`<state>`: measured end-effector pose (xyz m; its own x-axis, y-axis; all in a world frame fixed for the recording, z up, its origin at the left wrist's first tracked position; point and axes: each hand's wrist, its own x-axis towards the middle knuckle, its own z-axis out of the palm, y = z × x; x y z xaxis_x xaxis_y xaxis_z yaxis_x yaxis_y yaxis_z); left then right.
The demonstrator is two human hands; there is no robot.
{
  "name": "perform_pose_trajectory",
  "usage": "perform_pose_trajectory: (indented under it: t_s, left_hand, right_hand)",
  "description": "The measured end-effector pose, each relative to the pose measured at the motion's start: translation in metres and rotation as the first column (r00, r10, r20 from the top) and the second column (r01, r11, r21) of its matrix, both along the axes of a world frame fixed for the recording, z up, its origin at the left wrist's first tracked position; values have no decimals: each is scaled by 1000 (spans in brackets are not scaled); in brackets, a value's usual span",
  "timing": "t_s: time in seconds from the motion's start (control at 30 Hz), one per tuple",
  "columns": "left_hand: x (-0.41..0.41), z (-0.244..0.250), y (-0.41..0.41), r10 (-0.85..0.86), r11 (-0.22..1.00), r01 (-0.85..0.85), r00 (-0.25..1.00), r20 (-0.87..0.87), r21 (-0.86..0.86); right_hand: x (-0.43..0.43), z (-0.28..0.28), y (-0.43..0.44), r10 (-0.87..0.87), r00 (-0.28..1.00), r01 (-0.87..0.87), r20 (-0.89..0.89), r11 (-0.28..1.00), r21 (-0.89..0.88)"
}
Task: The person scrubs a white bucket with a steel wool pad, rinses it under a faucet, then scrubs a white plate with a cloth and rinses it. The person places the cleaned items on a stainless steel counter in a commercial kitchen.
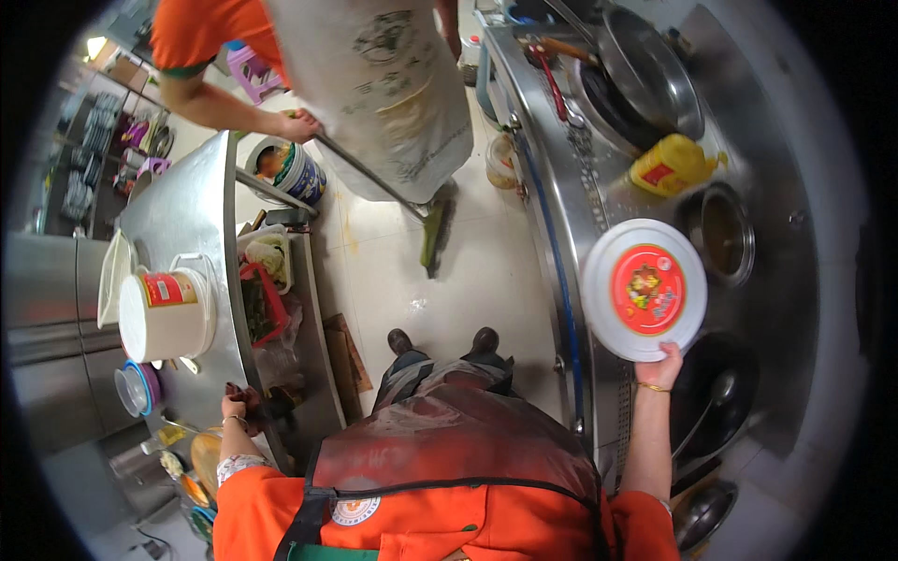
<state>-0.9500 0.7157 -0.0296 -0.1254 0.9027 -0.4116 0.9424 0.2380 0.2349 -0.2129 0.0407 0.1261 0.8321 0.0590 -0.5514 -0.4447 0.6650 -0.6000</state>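
My right hand (661, 365) grips the rim of a round white plastic lid (595, 308) bearing a red printed label. The lid is over the steel stove counter (561, 189), between a metal pot (722, 235) and a dark wok (708, 414) with a ladle (722, 389) in it. At the edge of the left steel table (189, 203), my left hand (233, 407) is closed on a dark red, cloth-like item (242, 393), partly blurred. A white plastic bucket (165, 319) with a wire-like handle stands on that table, seemingly upside down.
Ahead, a person in a pale apron (372, 84) holds a long-handled floor tool (431, 235) on the tiled floor (379, 280). A yellow bottle (670, 165) and large metal bowl (652, 70) occupy the right counter. Food containers (266, 301) fill the left shelf; a pail (305, 179) stands beyond.
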Motion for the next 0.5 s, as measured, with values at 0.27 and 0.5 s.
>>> perform_pose_trajectory:
  t_s: [0.27,0.5]
  left_hand:
    - [59,-7,-33,77,949,10,962,263,-316]
    - [109,-9,-57,-310,949,310,881,-358,-57]
  right_hand:
    - [-41,-7,-77,-282,959,281,-23,959,-29]
    - [-93,0,-48,-375,927,373,-13,925,-72]
